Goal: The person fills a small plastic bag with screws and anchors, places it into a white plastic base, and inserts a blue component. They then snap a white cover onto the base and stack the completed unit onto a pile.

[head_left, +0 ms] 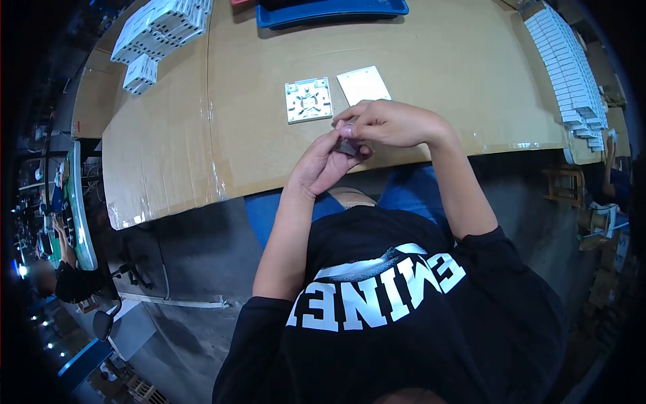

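My left hand (pixel 328 161) is turned palm up near the table's front edge, its fingers closed in a pinch. Above it, my right hand (pixel 393 122) meets its fingertips, also pinching. Between them is something small and greyish, mostly hidden by the fingers, and I cannot make out its kind. Just beyond my hands lies a white square plastic base (pixel 308 99) with moulded ribs and clips facing up. To its right a flat white cover plate (pixel 363 85) lies partly behind my right hand.
Brown cardboard (pixel 262 151) covers the table. White boxes (pixel 161 30) are stacked at the far left, with another tall stack of white pieces (pixel 562 64) on the right. A blue tray (pixel 330 19) sits at the back. Another person (pixel 70 279) is at a bench on the left.
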### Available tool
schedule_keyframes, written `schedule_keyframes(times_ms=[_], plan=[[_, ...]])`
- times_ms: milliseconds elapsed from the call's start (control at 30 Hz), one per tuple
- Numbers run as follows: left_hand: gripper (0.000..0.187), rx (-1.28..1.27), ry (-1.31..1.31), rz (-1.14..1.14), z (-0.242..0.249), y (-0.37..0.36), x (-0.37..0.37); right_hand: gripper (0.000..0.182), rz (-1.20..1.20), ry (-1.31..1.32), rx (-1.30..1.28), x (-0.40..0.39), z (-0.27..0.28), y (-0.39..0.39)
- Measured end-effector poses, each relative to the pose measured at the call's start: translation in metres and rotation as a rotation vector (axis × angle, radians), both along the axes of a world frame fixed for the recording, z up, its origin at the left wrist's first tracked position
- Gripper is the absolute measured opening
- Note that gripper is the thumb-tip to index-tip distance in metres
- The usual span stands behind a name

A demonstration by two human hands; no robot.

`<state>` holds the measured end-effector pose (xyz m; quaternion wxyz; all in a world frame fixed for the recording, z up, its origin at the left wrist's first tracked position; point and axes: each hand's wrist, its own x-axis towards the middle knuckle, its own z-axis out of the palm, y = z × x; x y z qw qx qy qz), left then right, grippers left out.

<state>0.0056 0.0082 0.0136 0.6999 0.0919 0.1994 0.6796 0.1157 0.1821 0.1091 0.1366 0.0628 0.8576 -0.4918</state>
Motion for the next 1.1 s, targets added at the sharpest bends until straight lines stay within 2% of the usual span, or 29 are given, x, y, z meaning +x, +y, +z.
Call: schedule_keyframes(times_ms=[100,233,367,433,567,633,700,733,767,833,900,967,1100], plan=[[0.040,-0.034,0.074,0.013,0.002,-0.002,0.001,0.048,-0.008,-0.067,-0.108,-0.001,0.002,-0.003],[0.040,0.026,0.022,0.008,-0.005,-0.004,0.000,0.052,-0.038,0.073,-0.249,0.001,-0.006,0.003],[0.040,0.026,0.039,-0.007,-0.004,-0.003,-0.001,0.049,-0.009,-0.044,-0.065,-0.002,0.001,-0.001],[0.040,0.019,0.056,-0.005,-0.004,-0.004,0.000,0.047,-0.027,-0.097,-0.210,-0.003,0.003,0.001],[0.041,0.016,-0.019,-0.031,-0.006,-0.003,-0.002,0.043,-0.028,0.011,-0.257,0.000,-0.005,0.003],[0.043,-0.063,0.119,-0.027,-0.009,-0.002,-0.001,0.040,0.039,-0.150,-0.299,-0.003,-0.002,-0.002],[0.044,-0.028,0.127,-0.041,-0.015,-0.004,-0.004,0.039,0.022,-0.203,-0.315,-0.003,0.014,-0.004],[0.044,-0.010,0.138,-0.049,-0.013,-0.003,-0.004,0.038,0.152,0.021,-0.172,-0.004,0.005,0.003],[0.048,0.027,0.090,-0.066,-0.012,-0.002,-0.005,0.038,0.143,0.031,-0.156,-0.003,0.000,0.013],[0.051,0.075,0.047,-0.092,-0.005,0.000,-0.005,0.037,0.067,0.144,-0.242,-0.004,0.006,0.025],[0.061,-0.011,-0.088,-0.112,0.002,0.000,-0.006,0.035,0.005,0.134,-0.283,-0.012,0.011,0.055],[0.065,0.015,-0.094,-0.132,0.003,0.001,-0.007,0.030,-0.232,0.199,-0.253,-0.027,0.004,0.099],[0.061,0.004,-0.131,-0.106,-0.001,-0.001,-0.007,0.020,-0.652,0.596,0.066,-0.076,-0.011,0.201]])
